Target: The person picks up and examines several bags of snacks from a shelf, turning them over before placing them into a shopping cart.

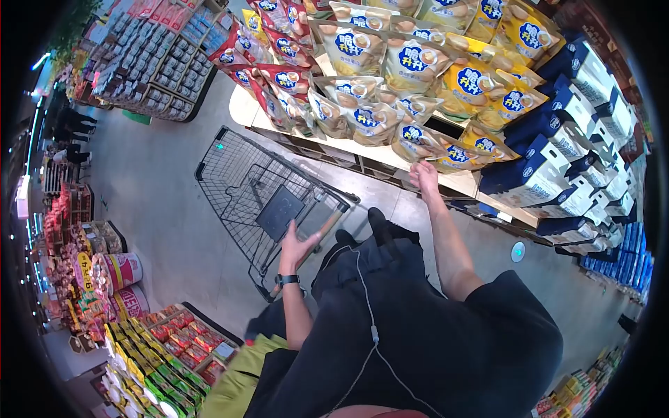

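My left hand rests over the handle of a wire shopping cart, its thumb along the bar; a dark watch is on that wrist. A dark flat panel lies on the cart just ahead of it. My right hand is at the front edge of a wooden display table, fingers curled. Its fingertips meet the lower edge of the snack bags, close to a beige bag and a yellow bag. Whatever those fingers pinch, if anything, is hidden.
Red bags stand on the table's left part, white and navy boxes on its right. Beyond the cart is a stacked goods display. Packets and pink-white tubs are at the lower left. Distant people appear at far left.
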### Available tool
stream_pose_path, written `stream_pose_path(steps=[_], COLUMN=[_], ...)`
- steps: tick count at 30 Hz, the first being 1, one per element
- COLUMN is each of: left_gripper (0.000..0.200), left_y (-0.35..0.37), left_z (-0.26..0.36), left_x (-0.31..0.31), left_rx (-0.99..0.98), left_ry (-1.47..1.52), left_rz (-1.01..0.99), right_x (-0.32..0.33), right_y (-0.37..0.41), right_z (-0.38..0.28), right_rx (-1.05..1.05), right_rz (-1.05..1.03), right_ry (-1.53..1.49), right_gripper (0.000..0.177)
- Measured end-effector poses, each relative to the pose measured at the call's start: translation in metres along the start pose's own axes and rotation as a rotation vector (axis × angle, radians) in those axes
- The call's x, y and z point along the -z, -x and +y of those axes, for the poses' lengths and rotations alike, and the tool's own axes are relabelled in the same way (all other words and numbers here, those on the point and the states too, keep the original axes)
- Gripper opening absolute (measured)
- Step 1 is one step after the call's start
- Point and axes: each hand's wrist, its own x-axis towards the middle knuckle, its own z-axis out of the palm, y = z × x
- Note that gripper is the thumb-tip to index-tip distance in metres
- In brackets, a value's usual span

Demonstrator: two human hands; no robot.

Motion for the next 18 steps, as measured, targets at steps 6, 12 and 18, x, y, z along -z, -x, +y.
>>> stream_pose_path(steps=[6, 12, 18], left_gripper=[0.067, 0.042, 0.032], left_y=[-0.011, 0.013, 0.022], left_z=[-0.039, -0.004, 0.009], left_x=[-0.046, -0.051, -0.062], left_rx=[0.08, 0.058, 0.097], left_ry=[-0.316, -0.414, -0.49], left_rz=[-0.235, 0.016, 0.071], right_x=[0.034, 0.09, 0.141], right_y=[0.014, 0.039, 0.024], right_z=[0.06, 0.075, 0.089], right_rx=[-0.144, -0.261, -0.305], right_rz=[-0.195, -0.132, -0.111], right_ry=[0.277, 0.202, 0.386], right_gripper=[0.029, 0.028, 0.027])
